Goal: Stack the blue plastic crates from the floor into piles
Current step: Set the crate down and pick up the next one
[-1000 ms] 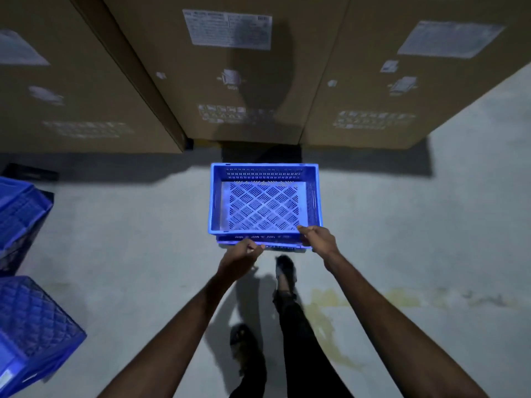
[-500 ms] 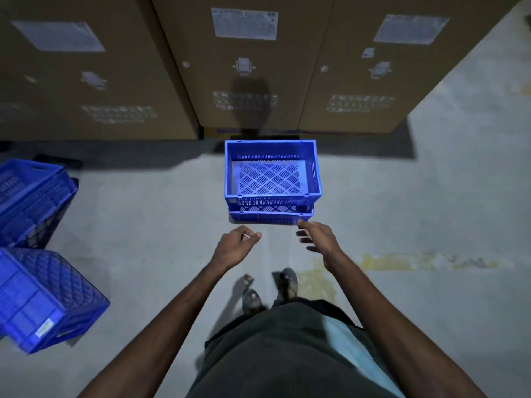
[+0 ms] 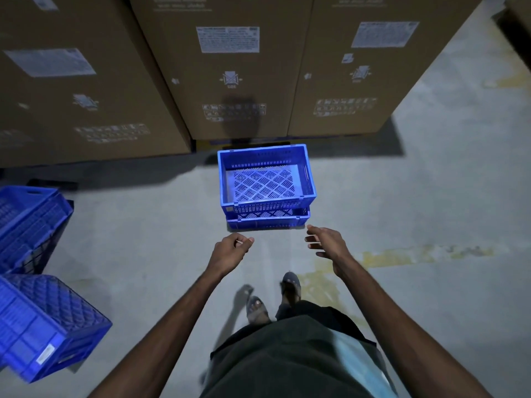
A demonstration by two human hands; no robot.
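Observation:
A blue slatted crate [image 3: 265, 179] sits nested on top of another blue crate [image 3: 268, 222] on the concrete floor, in front of the cartons. My left hand [image 3: 230, 252] hovers just short of the pile, fingers loosely curled, holding nothing. My right hand [image 3: 326, 242] hangs to the right of it with fingers spread and relaxed, also apart from the crates. At the left edge stands an upright blue crate [image 3: 27, 222], and below it an overturned blue crate [image 3: 48, 323] lies tilted with its quilted base up.
Tall brown cardboard cartons [image 3: 230, 70] form a wall right behind the pile. My feet [image 3: 271, 300] stand on the grey floor below the hands. Faded yellow paint [image 3: 402, 252] runs along the floor to the right.
Both hands have let go of the top crate, which now rests on the lower one. My hands drew back from the pile as I straightened up and stepped back.

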